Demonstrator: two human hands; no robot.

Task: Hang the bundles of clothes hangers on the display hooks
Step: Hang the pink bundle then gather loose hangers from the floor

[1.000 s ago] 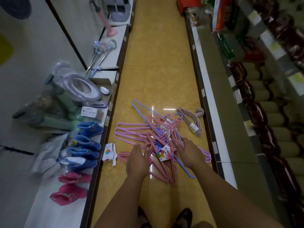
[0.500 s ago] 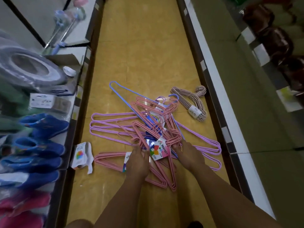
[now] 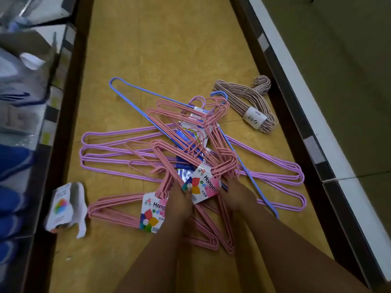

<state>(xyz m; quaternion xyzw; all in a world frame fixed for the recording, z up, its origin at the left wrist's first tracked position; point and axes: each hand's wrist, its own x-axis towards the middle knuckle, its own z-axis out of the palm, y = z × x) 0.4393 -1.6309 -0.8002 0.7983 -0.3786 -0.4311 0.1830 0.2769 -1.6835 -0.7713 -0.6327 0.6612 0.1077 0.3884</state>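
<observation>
A tangled pile of wire hanger bundles lies on the yellow aisle floor. Pink bundles [image 3: 186,123] with "Hanger" paper labels [image 3: 204,183] lie on top, purple bundles [image 3: 101,153] spread underneath, and a blue bundle [image 3: 135,106] crosses them. My left hand [image 3: 178,201] grips the hook ends of a pink bundle beside its label. My right hand [image 3: 236,194] grips the pink hooks on the label's other side. A second labelled pink bundle [image 3: 114,210] lies at the lower left. No display hooks are in view.
A beige hanger bundle [image 3: 249,102] with a white band lies apart at the upper right. A loose torn label [image 3: 63,208] lies on the floor at the left. Shelf units [image 3: 296,85] line both sides of the narrow aisle; blue boots [image 3: 14,166] stand on the left shelf.
The view has dropped closer to the pile. Both hands have closed in on the labelled pink bundle and now grip its hook ends.
</observation>
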